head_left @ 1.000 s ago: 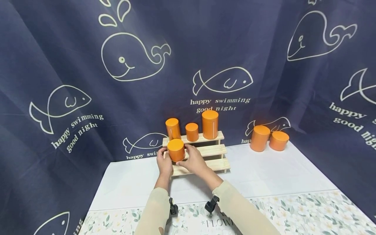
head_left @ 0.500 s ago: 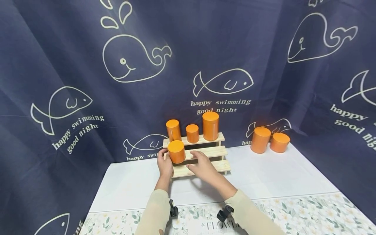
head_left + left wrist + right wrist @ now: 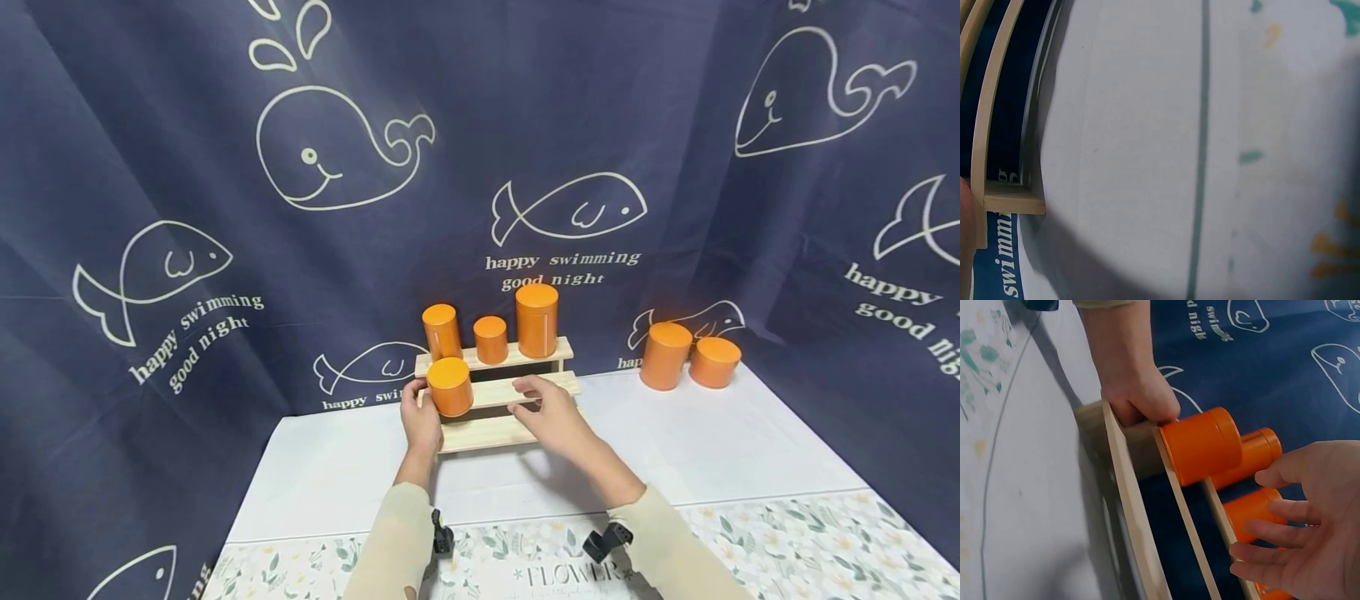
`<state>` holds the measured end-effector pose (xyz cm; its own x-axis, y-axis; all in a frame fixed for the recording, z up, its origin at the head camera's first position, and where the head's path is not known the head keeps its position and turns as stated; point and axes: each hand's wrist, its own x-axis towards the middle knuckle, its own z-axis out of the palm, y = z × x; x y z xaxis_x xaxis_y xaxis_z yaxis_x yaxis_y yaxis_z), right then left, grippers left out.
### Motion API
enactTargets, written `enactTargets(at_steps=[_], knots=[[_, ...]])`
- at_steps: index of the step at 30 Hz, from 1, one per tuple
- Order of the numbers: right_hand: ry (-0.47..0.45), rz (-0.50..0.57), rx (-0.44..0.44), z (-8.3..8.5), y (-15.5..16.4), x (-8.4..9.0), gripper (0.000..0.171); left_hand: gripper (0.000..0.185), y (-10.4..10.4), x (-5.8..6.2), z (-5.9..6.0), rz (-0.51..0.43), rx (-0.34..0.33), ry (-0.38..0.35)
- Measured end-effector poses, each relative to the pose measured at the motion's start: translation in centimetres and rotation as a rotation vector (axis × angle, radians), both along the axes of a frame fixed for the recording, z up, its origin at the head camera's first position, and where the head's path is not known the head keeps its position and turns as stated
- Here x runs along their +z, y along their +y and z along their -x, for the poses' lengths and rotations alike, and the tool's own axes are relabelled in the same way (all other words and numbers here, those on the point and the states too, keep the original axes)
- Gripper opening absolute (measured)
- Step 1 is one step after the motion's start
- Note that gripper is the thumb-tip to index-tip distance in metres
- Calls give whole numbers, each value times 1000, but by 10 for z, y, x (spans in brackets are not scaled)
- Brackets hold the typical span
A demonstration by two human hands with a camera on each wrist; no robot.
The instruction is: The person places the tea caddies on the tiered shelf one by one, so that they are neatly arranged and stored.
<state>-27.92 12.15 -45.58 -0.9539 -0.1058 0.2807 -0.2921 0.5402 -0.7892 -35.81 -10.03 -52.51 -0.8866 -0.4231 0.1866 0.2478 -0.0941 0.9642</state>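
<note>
A three-step wooden rack (image 3: 525, 387) stands on the white tablecloth. At the left of its middle step is a short orange tin (image 3: 450, 386) (image 3: 1200, 445). My left hand (image 3: 420, 417) (image 3: 1140, 400) holds that tin low on its left side, fingers curled by the rack's end. My right hand (image 3: 546, 406) (image 3: 1300, 531) hovers open over the middle step, to the right of the tin and clear of it. On the top step stand a slim tin (image 3: 441, 331), a short tin (image 3: 491, 339) and a tall tin (image 3: 537, 320).
Two more orange tins (image 3: 664, 354) (image 3: 714, 361) stand on the table at the back right. A dark blue whale-print curtain (image 3: 225, 250) closes in the back and sides. A floral cloth (image 3: 780, 542) covers the near edge. The left wrist view shows the rack's corner (image 3: 1013, 201).
My right hand has let go of the tin on the middle step and moved right along the rack, opening. The left hand and the tin stay in place.
</note>
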Motion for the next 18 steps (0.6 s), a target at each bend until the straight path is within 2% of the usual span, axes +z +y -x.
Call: enactTargets(at_steps=[13,18], knots=[[48,-11,-32,4,38,10,25,18,-3,-1,0,31,-15,-26],[98,14,-65,5,52,12,21,18,-2,0,-1,26,-21,-27]])
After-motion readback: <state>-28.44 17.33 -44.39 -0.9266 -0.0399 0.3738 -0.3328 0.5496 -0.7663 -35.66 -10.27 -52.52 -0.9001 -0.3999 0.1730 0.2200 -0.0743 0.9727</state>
